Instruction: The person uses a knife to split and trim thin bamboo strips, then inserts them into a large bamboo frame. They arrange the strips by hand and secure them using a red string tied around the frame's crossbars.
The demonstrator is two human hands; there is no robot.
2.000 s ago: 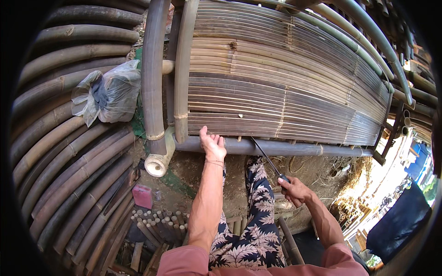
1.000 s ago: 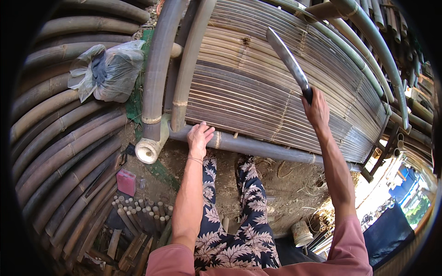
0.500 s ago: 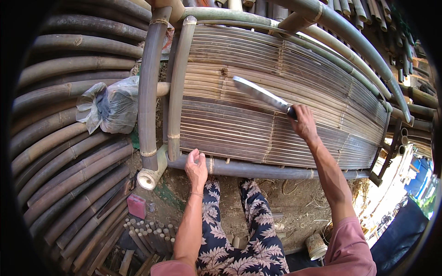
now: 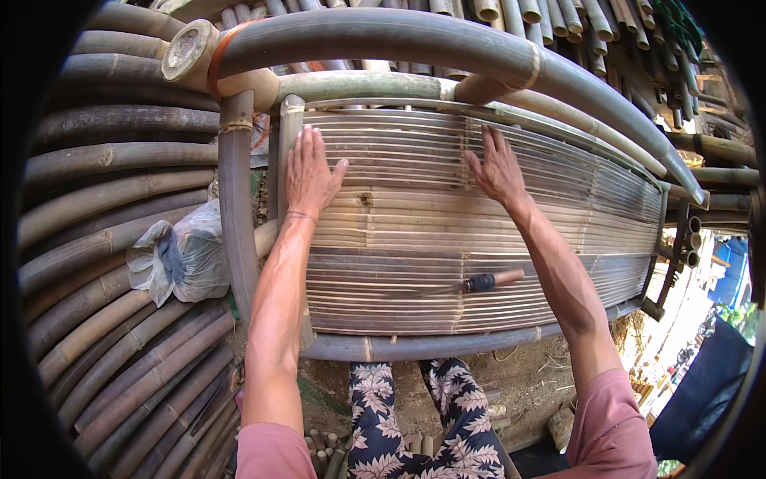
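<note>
Both arms stretch forward over a slatted bamboo seat (image 4: 415, 219) made of narrow split strips. My left hand (image 4: 311, 177) lies flat at the seat's far left, fingers extended beside the short upright bamboo side piece (image 4: 291, 132). Farther right, my right hand (image 4: 496, 172) rests on the dark far strips, its fingers stretched away from me and the thumb apart. Neither hand holds anything. A large knife (image 4: 493, 280) lies on the near strips between my arms; its handle is wood with a black wrapping, and the thin blade points left, hard to see against the slats.
A thick bamboo rail (image 4: 383, 40) curves above the seat's far side, with an orange tie near its left end. Long bamboo poles (image 4: 112, 164) are stacked on the left. A clear plastic bag (image 4: 187, 255) sits on them. Cut bamboo lengths (image 4: 574, 24) lie beyond the bench.
My right hand has let go of the knife, which now lies on the seat. Both hands have moved forward to the far strips, and the left has opened from curled fingers.
</note>
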